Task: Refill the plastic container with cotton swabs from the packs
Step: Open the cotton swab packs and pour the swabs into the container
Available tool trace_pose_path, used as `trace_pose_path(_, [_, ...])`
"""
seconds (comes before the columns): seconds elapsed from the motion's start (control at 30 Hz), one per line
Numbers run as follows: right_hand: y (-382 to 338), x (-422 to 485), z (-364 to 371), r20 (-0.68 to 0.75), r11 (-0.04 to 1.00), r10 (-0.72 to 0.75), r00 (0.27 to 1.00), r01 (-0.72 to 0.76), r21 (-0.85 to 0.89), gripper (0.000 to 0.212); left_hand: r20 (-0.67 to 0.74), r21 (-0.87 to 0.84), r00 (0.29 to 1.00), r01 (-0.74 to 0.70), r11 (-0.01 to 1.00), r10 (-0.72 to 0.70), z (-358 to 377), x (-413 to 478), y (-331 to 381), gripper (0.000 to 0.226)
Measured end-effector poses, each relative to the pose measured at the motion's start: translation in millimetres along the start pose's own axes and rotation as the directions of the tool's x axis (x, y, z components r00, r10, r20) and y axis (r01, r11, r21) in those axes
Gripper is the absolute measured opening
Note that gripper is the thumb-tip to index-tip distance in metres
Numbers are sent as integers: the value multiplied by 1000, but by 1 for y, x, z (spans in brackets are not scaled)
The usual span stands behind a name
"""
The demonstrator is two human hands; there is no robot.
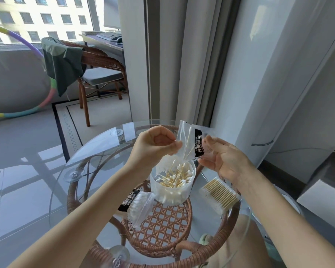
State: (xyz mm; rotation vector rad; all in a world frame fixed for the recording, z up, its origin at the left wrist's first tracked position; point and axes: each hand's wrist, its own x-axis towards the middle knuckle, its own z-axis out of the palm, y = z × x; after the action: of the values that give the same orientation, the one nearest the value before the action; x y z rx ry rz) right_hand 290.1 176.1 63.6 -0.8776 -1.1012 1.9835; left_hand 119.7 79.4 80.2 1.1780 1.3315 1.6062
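Note:
A round translucent plastic container stands on the glass table, holding a loose heap of cotton swabs. Above it hangs a nearly empty clear pack with a black label, mouth down, a few swabs still inside. My left hand pinches the pack's left edge. My right hand holds its right side with fingers spread. A full pack lies left of the container. Another full pack lies to its right.
The round glass table top rests on a wicker frame near a wall and curtain. A wicker chair with dark cloth stands behind, beside a coloured hoop. A box sits at the right.

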Motion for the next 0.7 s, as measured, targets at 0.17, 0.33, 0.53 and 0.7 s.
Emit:
trace_pose_path(0.17, [-4, -2, 6, 48, 998, -40, 998, 38, 57, 39, -45, -98, 999, -18, 995, 14, -4, -3, -5, 12])
trace_pose_path(0.33, [-7, -4, 11, 85, 995, -100, 991, 100, 7, 37, -153, 117, 988, -19, 993, 37, -3, -2, -8, 19])
trace_pose_path(0.53, [-16, -8, 21, 143, 921, -258, 956, 287, -262, 16, -63, 167, 997, 63, 984, -53, -3, -3, -8, 23])
trace_pose_path(0.7, [-33, -15, 31, 216, 614, -401, 890, 436, -658, 14, 49, 220, 990, 121, 968, -135, -5, -6, -11, 39])
